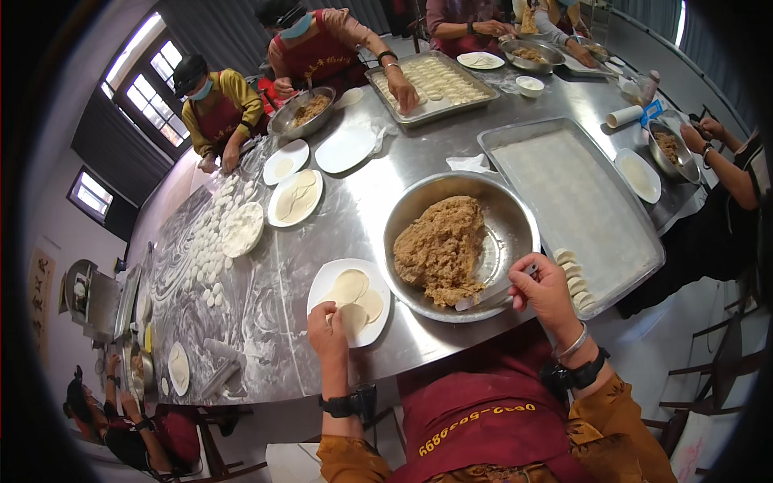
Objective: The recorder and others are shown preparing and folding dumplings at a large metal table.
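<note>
My left hand (328, 331) pinches the edge of a round dough wrapper (352, 320) above the near side of a white plate (323, 278). More wrappers (369, 302) overlap on that plate. In my right hand (540, 290) is the handle of a flat spatula (492, 294), its blade low inside the rim of a large steel bowl (524, 226). Brown minced filling (444, 247) is heaped toward the bowl's left side. Right of the bowl lies a cloth-lined metal tray (580, 181), with a short row of folded dumplings (574, 281) along its near left edge.
Small dough pieces (208, 253) and a bowl of flour (243, 229) stand left on the floured steel table (278, 314). Plates of wrappers (296, 198) stand beyond. Across the table a co-worker's hand (401, 90) reaches over a dumpling-filled tray (444, 78). Other people work around the edges.
</note>
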Demonstrator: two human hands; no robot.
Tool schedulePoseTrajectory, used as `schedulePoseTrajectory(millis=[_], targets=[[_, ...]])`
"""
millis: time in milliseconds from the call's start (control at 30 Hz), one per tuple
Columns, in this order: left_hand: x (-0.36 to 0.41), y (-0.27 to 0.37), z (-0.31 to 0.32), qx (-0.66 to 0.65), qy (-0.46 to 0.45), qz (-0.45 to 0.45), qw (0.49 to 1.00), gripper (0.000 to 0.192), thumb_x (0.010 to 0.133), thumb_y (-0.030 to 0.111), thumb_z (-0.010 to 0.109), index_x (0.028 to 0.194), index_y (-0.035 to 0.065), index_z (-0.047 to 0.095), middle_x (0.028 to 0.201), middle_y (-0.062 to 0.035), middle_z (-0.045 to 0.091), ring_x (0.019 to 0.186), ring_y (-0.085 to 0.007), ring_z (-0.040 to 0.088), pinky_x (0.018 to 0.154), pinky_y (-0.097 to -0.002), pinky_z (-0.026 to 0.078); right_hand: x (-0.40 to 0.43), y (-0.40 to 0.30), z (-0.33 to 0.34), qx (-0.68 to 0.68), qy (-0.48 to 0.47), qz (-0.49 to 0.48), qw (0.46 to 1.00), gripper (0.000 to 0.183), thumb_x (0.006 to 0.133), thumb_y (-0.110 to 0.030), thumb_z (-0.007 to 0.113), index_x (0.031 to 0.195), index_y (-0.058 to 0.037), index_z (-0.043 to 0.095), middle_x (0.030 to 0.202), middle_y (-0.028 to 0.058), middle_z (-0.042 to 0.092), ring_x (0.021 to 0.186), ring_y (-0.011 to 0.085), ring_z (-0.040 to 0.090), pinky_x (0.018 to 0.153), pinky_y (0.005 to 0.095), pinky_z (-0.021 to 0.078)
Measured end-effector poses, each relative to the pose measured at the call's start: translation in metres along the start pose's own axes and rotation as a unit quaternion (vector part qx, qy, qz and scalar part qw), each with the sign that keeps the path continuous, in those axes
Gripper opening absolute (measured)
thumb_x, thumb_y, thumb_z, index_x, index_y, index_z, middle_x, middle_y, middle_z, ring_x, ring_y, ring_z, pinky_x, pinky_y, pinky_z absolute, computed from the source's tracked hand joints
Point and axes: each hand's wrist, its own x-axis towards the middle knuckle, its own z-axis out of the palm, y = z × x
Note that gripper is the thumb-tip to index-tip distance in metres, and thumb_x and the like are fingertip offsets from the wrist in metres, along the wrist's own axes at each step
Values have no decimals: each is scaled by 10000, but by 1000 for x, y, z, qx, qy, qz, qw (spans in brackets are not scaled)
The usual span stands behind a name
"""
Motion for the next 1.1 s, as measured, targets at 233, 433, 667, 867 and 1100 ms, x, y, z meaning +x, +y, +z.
schedulePoseTrajectory(millis=[233,433,667,867,1100], targets=[[-18,-12,-24,-564,5,-287,775,92,905,84,472,971,20,466,1043,-128,576,901,-219,594,778,-376,510,-6,28,20,-61,1,-139,988,68,853,-48,591,860,12,560,673,39,608,574,84,598,514,198,478],[-47,8,-13,-696,42,-382,606,340,924,122,459,1253,41,430,1207,-117,543,1062,-242,558,781,-424,515,-2,43,32,-24,44,-190,981,74,850,-41,599,869,16,555,703,62,631,639,104,638,561,214,503],[-63,24,-5,-726,4,-399,560,314,913,87,467,1226,65,467,1183,-78,565,1054,-212,565,798,-391,514,2,52,31,-91,86,-261,957,70,852,-31,594,884,13,548,727,68,633,663,119,649,578,223,506],[-56,44,-6,-750,-43,-376,543,344,948,177,425,1270,57,410,1269,-108,501,1157,-267,500,865,-445,482,9,52,31,-77,63,-234,967,69,886,-35,539,917,27,535,772,80,625,689,134,650,606,225,514],[-45,98,0,-718,-99,-321,610,507,938,304,449,1348,49,295,1328,-126,431,1226,-289,422,997,-495,366,11,39,20,181,70,-114,974,103,901,-54,512,967,24,501,787,115,612,668,193,657,612,257,539]])
